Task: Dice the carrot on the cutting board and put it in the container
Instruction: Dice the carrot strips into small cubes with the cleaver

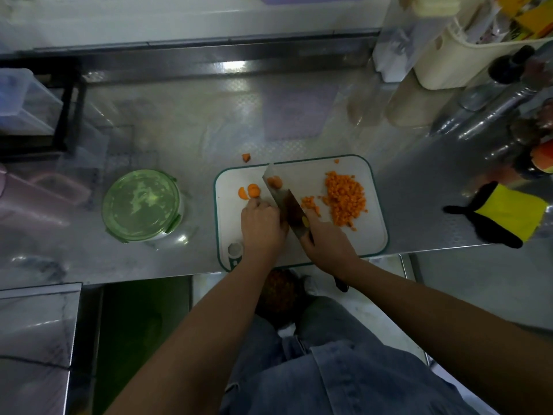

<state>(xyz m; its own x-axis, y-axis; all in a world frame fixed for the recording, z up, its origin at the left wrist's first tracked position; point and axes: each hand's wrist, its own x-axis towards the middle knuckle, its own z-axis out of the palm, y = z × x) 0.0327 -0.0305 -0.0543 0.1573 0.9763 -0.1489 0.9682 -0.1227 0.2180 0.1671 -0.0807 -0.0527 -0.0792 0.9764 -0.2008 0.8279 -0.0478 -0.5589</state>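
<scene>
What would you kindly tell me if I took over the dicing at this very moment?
Right hand grips the knife, blade down on the cutting board.
Left hand rests beside the blade, fingertips at the carrot slices.
Done: diced pile on the board's right.
Left: dice the slices, fetch the stray piece off the counter, open the lidded container, fill it.

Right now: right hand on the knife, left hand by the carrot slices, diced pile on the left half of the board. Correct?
No. The head view shows the diced pile on the right half of the cutting board. The rest stands: right hand grips the knife, left hand is by the carrot slices.
</scene>
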